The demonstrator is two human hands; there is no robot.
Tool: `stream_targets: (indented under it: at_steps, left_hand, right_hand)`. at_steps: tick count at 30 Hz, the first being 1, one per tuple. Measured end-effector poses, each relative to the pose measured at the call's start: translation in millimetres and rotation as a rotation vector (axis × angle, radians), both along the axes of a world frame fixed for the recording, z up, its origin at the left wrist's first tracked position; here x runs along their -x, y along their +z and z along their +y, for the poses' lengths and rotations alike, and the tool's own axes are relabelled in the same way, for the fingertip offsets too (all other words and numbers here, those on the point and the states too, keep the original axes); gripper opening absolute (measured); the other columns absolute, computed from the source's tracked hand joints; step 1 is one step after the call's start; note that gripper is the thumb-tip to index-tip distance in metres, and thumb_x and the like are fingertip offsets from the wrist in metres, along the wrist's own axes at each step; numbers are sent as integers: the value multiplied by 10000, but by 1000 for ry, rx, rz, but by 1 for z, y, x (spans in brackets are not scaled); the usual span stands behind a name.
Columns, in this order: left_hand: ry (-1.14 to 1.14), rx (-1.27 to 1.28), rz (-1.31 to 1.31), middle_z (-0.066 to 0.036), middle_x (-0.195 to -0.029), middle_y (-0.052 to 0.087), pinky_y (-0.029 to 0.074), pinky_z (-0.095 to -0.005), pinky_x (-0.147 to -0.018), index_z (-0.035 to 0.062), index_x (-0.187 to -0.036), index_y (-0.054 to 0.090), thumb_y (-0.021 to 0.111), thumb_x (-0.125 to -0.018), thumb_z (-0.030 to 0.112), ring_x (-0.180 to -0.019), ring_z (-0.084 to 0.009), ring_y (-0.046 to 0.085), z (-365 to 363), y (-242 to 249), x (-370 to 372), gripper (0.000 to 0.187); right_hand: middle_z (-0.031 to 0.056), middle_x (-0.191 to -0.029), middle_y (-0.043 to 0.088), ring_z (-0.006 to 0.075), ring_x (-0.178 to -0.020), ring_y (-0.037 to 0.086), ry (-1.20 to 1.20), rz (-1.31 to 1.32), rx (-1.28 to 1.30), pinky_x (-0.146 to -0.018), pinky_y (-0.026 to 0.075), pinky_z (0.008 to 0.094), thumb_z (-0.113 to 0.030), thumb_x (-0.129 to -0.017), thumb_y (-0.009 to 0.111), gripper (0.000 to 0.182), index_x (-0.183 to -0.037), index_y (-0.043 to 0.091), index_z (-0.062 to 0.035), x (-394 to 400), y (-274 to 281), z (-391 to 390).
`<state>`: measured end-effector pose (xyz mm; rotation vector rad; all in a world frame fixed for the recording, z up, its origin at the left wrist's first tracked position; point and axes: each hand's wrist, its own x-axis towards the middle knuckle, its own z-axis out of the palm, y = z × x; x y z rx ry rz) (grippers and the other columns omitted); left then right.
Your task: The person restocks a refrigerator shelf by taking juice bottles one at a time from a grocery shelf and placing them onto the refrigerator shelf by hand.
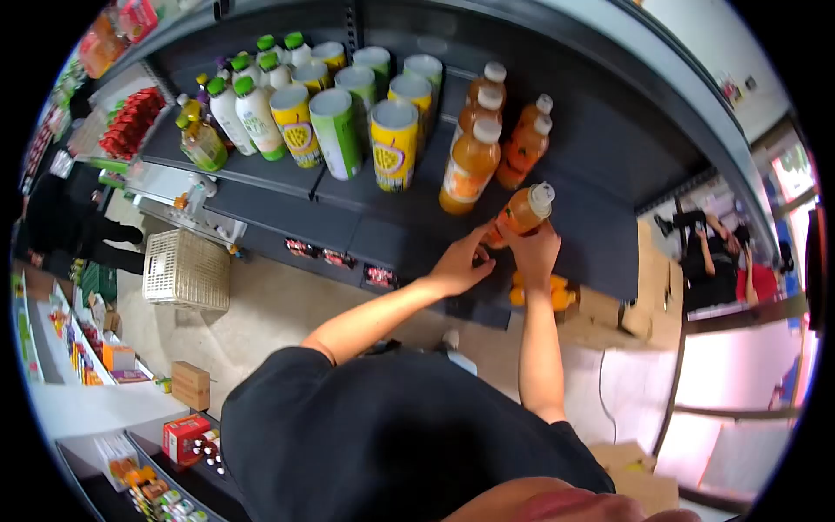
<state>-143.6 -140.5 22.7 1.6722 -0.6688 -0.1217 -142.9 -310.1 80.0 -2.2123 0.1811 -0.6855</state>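
Observation:
An orange juice bottle with a pale cap tilts over the front of a dark shelf. My right hand is closed around its near side. At the bottle's lower left, my left hand has its curled fingers against it, the thumb bent below. Just behind stands another orange juice bottle, first in a row of similar ones. A second row of darker orange bottles is to its right. The label of the held bottle is partly covered by my fingers.
Yellow cans, green cans and white bottles with green caps fill the shelf's left side. Orange bottles and cardboard boxes are low on the right. A wicker basket stands left; other people are at both sides.

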Motion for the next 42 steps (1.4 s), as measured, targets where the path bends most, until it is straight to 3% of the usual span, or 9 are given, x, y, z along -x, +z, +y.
stream_targets:
  at_steps: [7, 13, 19, 24, 29, 33, 34, 37, 42]
  left_hand:
    - [177, -10, 64, -139, -1155, 701, 559, -343, -769, 130, -1569, 243, 684, -840, 4, -884, -234, 718, -60, -7, -42, 861]
    - [529, -535, -6, -99, -1040, 733, 569, -432, -733, 230, -1581, 242, 731, -807, 195, -842, -315, 717, -97, 1, -48, 917]
    - [376, -358, -25, -117, -1175, 696, 559, -396, -809, 170, -1474, 434, 677, -844, 104, -934, -285, 705, -77, 2, -34, 678]
    - [546, 112, -321, -125, -1226, 662, 571, -342, -806, 21, -1052, 652, 655, -793, -137, -1011, -261, 693, -45, -51, 1, 304]
    - [618, -252, 177, -142, -1116, 691, 539, -413, -897, 39, -1119, 654, 655, -824, 85, -1038, -322, 677, 45, -139, 89, 299]
    - [543, -717, 687, -224, -1239, 677, 528, -452, -941, 24, -1281, 648, 594, -883, 315, -1106, -380, 669, 150, -361, 211, 496]
    - [533, -814, 810, -227, -1229, 680, 528, -454, -940, 20, -1261, 657, 588, -884, 307, -1101, -381, 671, 174, -376, 255, 479]
    - [536, -944, 1128, -238, -1200, 686, 527, -458, -938, 9, -1201, 684, 572, -886, 283, -1084, -383, 676, 248, -380, 375, 432]
    - [562, -819, 1355, -257, -1153, 697, 527, -466, -936, -11, -1100, 730, 546, -891, 244, -1056, -388, 686, 305, -334, 477, 378]
  right_hand:
    - [151, -1027, 736, 340, -948, 724, 124, -63, -6, -809, 571, 406, -370, -733, 885, 586, -1150, 645, -36, -71, -20, -47]
    - [171, -1314, 574, 374, -1209, 578, 178, 53, -27, -1003, 476, 436, -256, -812, 828, 699, -1391, 490, -57, -78, -66, -63]
    - [172, -1302, 586, 384, -1203, 577, 240, -3, 2, -997, 477, 441, -240, -816, 829, 678, -1375, 504, -39, -83, -65, -61]
    - [205, -1313, 597, 376, -1214, 584, 219, -56, 32, -1025, 474, 435, -284, -827, 839, 681, -1348, 522, 18, -84, -75, -57]
    - [239, -1326, 581, 372, -1228, 577, 252, -114, 62, -1037, 479, 420, -285, -851, 827, 700, -1364, 497, 58, -87, -84, -59]
    - [211, -1312, 587, 326, -1174, 598, 358, -144, -86, -1011, 513, 412, -285, -850, 831, 818, -1464, 406, 49, -88, -94, -58]
    - [238, -1292, 560, 312, -1171, 591, 299, -34, -209, -873, 552, 367, -152, -853, 807, 847, -1525, 327, 37, -80, -88, -52]
    - [203, -1249, 566, 275, -1064, 593, 185, 188, -550, -855, 524, 334, -68, -854, 750, 812, -1537, 320, 17, -55, -76, -21]
    - [89, -1012, 523, 197, -841, 525, 158, -195, -566, -749, 479, 312, -10, -868, 629, 519, -1355, 452, 8, -30, -132, 63]
